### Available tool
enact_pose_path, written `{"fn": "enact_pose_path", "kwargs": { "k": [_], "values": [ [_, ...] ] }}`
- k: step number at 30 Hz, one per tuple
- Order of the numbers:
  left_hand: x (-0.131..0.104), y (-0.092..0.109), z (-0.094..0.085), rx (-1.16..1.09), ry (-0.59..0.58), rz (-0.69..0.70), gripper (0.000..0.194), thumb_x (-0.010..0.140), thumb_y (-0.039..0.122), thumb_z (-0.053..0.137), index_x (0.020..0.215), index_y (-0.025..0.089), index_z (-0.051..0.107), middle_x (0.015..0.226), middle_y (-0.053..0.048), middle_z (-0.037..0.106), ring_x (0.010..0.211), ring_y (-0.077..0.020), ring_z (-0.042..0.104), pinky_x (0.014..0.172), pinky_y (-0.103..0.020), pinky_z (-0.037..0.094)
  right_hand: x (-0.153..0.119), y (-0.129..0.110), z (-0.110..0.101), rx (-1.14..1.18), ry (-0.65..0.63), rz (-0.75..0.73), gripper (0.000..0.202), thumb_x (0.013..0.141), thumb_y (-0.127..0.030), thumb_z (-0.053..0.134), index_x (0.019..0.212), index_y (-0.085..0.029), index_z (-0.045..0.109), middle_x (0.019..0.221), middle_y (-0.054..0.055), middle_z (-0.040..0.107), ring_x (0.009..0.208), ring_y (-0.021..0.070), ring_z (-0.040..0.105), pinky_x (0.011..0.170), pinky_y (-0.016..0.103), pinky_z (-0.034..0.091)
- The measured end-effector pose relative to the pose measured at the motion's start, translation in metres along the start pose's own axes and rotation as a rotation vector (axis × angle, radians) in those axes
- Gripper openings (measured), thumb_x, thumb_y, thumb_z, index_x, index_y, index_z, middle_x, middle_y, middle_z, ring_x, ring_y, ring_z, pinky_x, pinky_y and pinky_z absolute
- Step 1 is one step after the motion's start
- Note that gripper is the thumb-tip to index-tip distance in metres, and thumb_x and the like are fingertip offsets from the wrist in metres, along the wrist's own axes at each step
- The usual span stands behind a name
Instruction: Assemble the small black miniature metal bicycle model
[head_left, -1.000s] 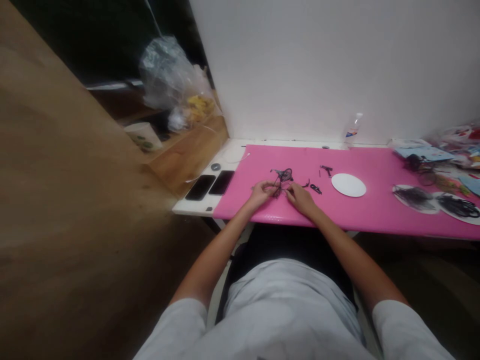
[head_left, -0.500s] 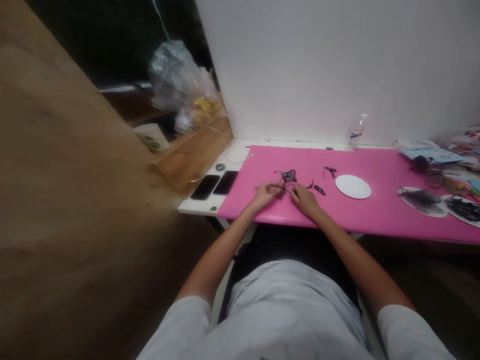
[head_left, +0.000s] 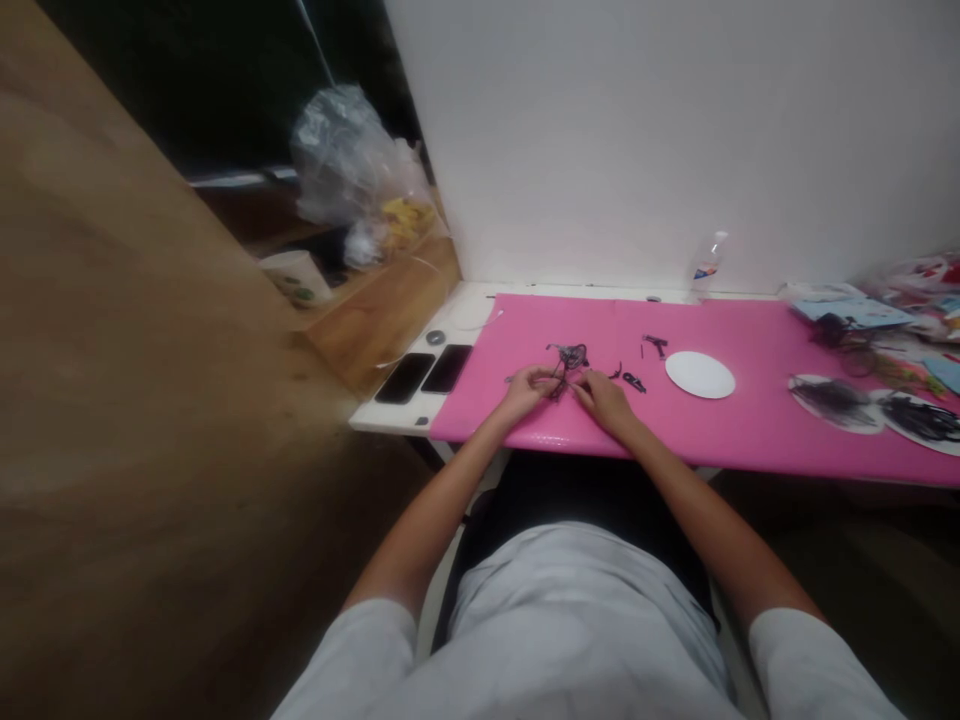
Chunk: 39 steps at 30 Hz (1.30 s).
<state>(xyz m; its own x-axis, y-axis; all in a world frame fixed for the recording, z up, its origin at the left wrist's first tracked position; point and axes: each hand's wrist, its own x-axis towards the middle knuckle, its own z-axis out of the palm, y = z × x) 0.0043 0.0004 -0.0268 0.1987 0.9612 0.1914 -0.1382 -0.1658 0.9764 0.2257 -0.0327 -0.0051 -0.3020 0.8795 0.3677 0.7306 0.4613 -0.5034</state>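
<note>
Over the pink table cover, the fingers of my left hand (head_left: 534, 388) are closed round a thin black wiry piece (head_left: 559, 385), which is too small to name. Close by on its right, my right hand (head_left: 601, 397) pinches at the same piece with thumb and fingertips. Just beyond the fingers lies a dark, thin-lined part with a round, wheel-like loop (head_left: 574, 357); I cannot tell whether it joins the held piece. Small black parts (head_left: 634, 382) lie right of my right hand, and another black angled part (head_left: 656, 345) is farther back.
A white plate (head_left: 700, 375) sits to the right, with plates of thin black pieces (head_left: 831, 400) farther along. Two dark phones (head_left: 447, 369) lie on the white left end. A clear bottle (head_left: 709, 262) stands by the wall; plastic bags (head_left: 341, 150) are at back left.
My right fingertips have come slightly closer to my left hand at the black piece. The whole view has shifted a little; the parts on the table stay in place.
</note>
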Motion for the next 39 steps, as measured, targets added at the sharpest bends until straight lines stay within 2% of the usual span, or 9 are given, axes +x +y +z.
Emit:
{"fn": "enact_pose_path", "kwargs": {
  "k": [5, 10, 15, 18, 21, 24, 27, 32, 39],
  "values": [
    [-0.002, 0.002, 0.003, 0.006, 0.017, 0.008, 0.059, 0.071, 0.054, 0.097, 0.105, 0.01, 0.08, 0.104, -0.017, 0.082, 0.079, -0.0199, 0.075, 0.074, -0.033, 0.06, 0.0, -0.001, -0.001, -0.051, 0.011, 0.028, 0.01, 0.109, -0.027, 0.063, 0.107, -0.019, 0.069, 0.109, 0.011, 0.073, 0.099, 0.0247, 0.065, 0.086, 0.033, 0.049],
    [-0.007, 0.006, 0.008, 0.086, 0.051, 0.079, 0.056, 0.085, 0.057, 0.086, 0.114, 0.01, 0.08, 0.107, -0.017, 0.083, 0.082, -0.0213, 0.076, 0.073, -0.032, 0.06, -0.001, 0.0, -0.002, -0.029, 0.109, 0.032, 0.02, 0.111, -0.033, 0.056, 0.112, -0.019, 0.07, 0.11, 0.013, 0.075, 0.103, 0.0278, 0.067, 0.09, 0.037, 0.051],
    [-0.013, 0.014, 0.009, 0.351, 0.1, 0.147, 0.041, 0.097, 0.051, 0.074, 0.112, 0.013, 0.083, 0.101, -0.014, 0.084, 0.079, -0.0217, 0.075, 0.074, -0.032, 0.058, 0.003, -0.003, -0.013, 0.145, 0.215, 0.131, 0.033, 0.112, -0.048, 0.047, 0.103, -0.023, 0.065, 0.096, 0.009, 0.076, 0.09, 0.0266, 0.069, 0.084, 0.037, 0.052],
    [-0.015, 0.019, 0.008, 0.603, 0.117, 0.165, 0.038, 0.102, 0.051, 0.068, 0.1, 0.017, 0.084, 0.089, -0.009, 0.082, 0.074, -0.0201, 0.072, 0.073, -0.03, 0.053, 0.007, -0.011, -0.034, 0.34, 0.253, 0.142, 0.045, 0.113, -0.065, 0.04, 0.095, -0.026, 0.054, 0.077, 0.001, 0.067, 0.072, 0.0221, 0.064, 0.072, 0.034, 0.05],
    [-0.015, 0.027, 0.004, 0.84, 0.131, 0.162, 0.041, 0.104, 0.053, 0.063, 0.094, 0.019, 0.083, 0.088, -0.008, 0.08, 0.077, -0.0209, 0.07, 0.071, -0.031, 0.048, 0.009, -0.027, -0.062, 0.61, 0.277, 0.073, 0.048, 0.11, -0.075, 0.04, 0.105, -0.028, 0.048, 0.068, -0.005, 0.06, 0.06, 0.0178, 0.059, 0.059, 0.029, 0.047],
    [-0.015, 0.037, 0.0, 1.013, 0.109, 0.2, 0.039, 0.105, 0.05, 0.061, 0.092, 0.021, 0.082, 0.092, -0.01, 0.079, 0.086, -0.0241, 0.069, 0.076, -0.033, 0.049, 0.005, -0.049, -0.094, 0.716, 0.327, -0.001, 0.046, 0.108, -0.074, 0.051, 0.113, -0.028, 0.05, 0.076, -0.004, 0.063, 0.057, 0.0142, 0.055, 0.05, 0.025, 0.042],
    [-0.013, 0.043, -0.006, 1.111, 0.087, 0.237, 0.037, 0.107, 0.045, 0.058, 0.092, 0.021, 0.082, 0.098, -0.013, 0.078, 0.103, -0.0292, 0.068, 0.088, -0.037, 0.052, -0.006, -0.073, -0.124, 0.77, 0.422, -0.078, 0.039, 0.109, -0.068, 0.057, 0.113, -0.029, 0.053, 0.076, -0.003, 0.063, 0.064, 0.0152, 0.062, 0.051, 0.025, 0.044],
    [-0.007, 0.038, -0.019, 1.081, 0.109, 0.207, 0.03, 0.106, 0.037, 0.058, 0.112, 0.019, 0.082, 0.113, -0.014, 0.08, 0.112, -0.0307, 0.069, 0.102, -0.042, 0.055, -0.026, -0.098, -0.16, 0.856, 0.403, -0.145, 0.034, 0.109, -0.062, 0.06, 0.115, -0.028, 0.054, 0.067, -0.007, 0.058, 0.055, 0.0142, 0.059, 0.052, 0.026, 0.048],
    [-0.002, 0.026, -0.031, 0.862, 0.116, 0.215, 0.039, 0.097, 0.035, 0.072, 0.129, 0.014, 0.074, 0.125, -0.018, 0.077, 0.106, -0.0278, 0.072, 0.1, -0.041, 0.057, -0.043, -0.116, -0.18, 0.93, 0.356, -0.167, 0.037, 0.106, -0.062, 0.065, 0.104, -0.028, 0.053, 0.067, -0.006, 0.057, 0.056, 0.0153, 0.06, 0.056, 0.029, 0.054]
  ]
}}
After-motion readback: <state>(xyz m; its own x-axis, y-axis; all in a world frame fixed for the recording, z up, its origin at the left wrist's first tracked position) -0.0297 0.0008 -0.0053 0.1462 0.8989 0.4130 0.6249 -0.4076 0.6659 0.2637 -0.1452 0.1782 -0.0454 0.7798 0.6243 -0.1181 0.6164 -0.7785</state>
